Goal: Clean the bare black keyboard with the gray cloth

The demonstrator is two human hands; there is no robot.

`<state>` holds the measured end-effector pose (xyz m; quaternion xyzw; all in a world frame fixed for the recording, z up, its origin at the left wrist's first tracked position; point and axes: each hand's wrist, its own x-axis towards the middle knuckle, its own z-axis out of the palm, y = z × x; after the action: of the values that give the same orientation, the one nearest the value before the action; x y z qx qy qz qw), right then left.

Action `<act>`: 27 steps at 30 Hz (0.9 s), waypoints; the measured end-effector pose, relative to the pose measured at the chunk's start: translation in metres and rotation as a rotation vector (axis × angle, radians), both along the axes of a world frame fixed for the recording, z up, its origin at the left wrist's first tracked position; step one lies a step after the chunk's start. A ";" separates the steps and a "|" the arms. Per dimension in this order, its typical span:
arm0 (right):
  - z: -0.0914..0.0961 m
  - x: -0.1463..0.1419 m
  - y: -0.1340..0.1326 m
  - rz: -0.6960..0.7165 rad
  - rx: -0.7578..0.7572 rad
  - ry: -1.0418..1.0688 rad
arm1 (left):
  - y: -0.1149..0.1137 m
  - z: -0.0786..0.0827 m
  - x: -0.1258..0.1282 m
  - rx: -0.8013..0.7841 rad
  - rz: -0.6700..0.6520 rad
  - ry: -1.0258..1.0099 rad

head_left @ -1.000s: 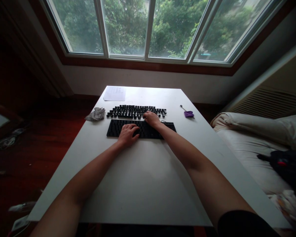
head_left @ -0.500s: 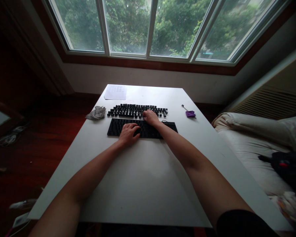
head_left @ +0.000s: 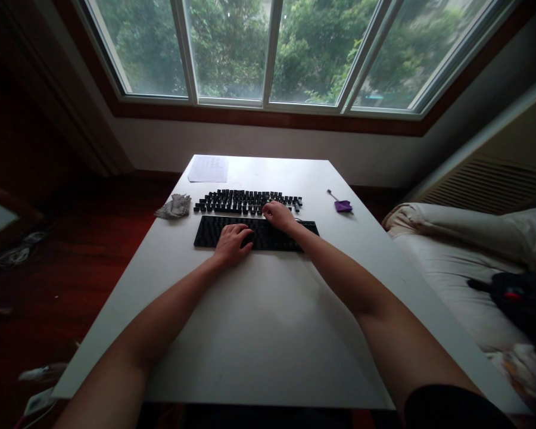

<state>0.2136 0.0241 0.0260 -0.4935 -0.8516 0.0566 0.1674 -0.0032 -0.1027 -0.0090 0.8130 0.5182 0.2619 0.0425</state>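
Note:
A black keyboard (head_left: 272,238) lies flat on the white table (head_left: 259,322). Just beyond it, loose black keycaps (head_left: 236,202) stand in rows. My left hand (head_left: 233,241) rests on the left half of the keyboard, thumb and fingers spread apart. At the near edge of the keycap rows is my right hand (head_left: 277,214), above the keyboard's far edge, with its fingers curled and drawn together. Whatever those fingertips hold, if anything, is too small and hidden to make out.
A crumpled grey cloth (head_left: 174,206) sits at the table's left edge, with a paper sheet (head_left: 208,168) behind. To the right lie a purple item (head_left: 343,206) and a small brush-like tool (head_left: 332,195). A pale sofa (head_left: 438,262) stands beyond the right edge.
My right hand has shifted slightly right and toward me at the edge of the keycap rows. My left hand stays on the keyboard.

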 end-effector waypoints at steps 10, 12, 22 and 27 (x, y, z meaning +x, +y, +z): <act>0.013 0.053 -0.072 0.170 -0.050 0.064 | -0.001 -0.004 0.005 -0.016 0.018 -0.012; 0.013 0.060 -0.081 0.199 -0.051 0.028 | -0.001 -0.004 0.006 -0.012 0.021 -0.010; 0.006 0.057 -0.105 0.296 0.015 -0.129 | -0.001 -0.002 0.003 -0.003 0.007 -0.004; 0.005 0.054 -0.109 0.309 0.050 -0.177 | -0.002 -0.001 0.004 -0.021 0.011 -0.007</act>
<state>0.2671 -0.0853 0.0310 -0.3553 -0.9299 0.0168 0.0934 0.0004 -0.1048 -0.0097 0.8087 0.5254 0.2595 0.0512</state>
